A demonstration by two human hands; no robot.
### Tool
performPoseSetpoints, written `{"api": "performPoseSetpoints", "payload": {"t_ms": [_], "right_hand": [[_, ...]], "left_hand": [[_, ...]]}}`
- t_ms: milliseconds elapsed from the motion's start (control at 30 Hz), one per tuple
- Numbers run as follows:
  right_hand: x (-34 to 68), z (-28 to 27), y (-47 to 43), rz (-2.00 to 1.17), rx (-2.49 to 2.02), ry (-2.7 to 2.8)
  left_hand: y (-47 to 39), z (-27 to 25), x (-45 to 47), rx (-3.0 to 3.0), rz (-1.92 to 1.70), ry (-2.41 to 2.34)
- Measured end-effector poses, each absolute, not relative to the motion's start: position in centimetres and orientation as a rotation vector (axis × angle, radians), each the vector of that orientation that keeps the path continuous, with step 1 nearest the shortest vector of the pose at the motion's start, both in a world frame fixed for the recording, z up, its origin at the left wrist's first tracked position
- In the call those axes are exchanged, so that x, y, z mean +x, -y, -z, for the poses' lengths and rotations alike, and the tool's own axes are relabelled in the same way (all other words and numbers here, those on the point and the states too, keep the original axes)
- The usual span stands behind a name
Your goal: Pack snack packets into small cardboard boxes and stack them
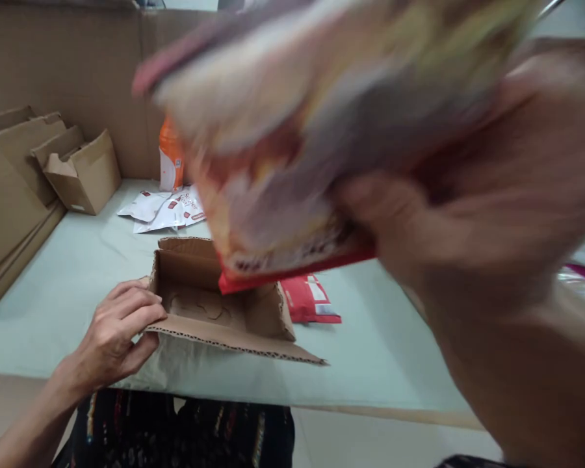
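Close to the camera, my right hand (468, 214) grips a large printed food packet (283, 156) with red edges. Packet and hand are blurred by motion, and its print cannot be read. The packet hangs above and behind a cardboard box (199, 305), covering part of its far side. This box stands on the table with its top flaps folded out, and the visible part of its inside is bare. My left hand (121, 331) is closed on the box's near left edge, thumb below the front flap and fingers over it.
A red packet (314, 299) lies right of the box. Behind it are white sachets (168, 209) and an orange bottle (170, 156). Several cardboard boxes (82, 172) stand at the left against a tall cardboard wall (63, 65). Pale green cloth covers the table (370, 364).
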State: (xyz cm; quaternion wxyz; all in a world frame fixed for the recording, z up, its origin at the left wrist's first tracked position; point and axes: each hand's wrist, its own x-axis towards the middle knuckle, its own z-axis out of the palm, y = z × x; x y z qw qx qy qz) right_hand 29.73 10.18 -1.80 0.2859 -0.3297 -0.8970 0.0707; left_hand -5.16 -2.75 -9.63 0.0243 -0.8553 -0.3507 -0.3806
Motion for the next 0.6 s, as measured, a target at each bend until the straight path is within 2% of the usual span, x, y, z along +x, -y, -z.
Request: {"api": "performPoseSetpoints", "payload": {"t_ms": [233,400,600], "right_hand": [[21.6,2.2,-4.7,0.013,-0.800,2.840],[19.0,1.7,-4.9,-0.047,-0.885,3.195],[20.9,-0.8,-4.5,-0.058,-0.744,3.024]], "left_hand": [[3.0,9.8,-4.9,-2.580,1.119,1.043],[3.1,9.7,-4.7,-2.538,1.115,1.042],[3.1,9.6,-4.7,-2.519,1.058,1.057]]}}
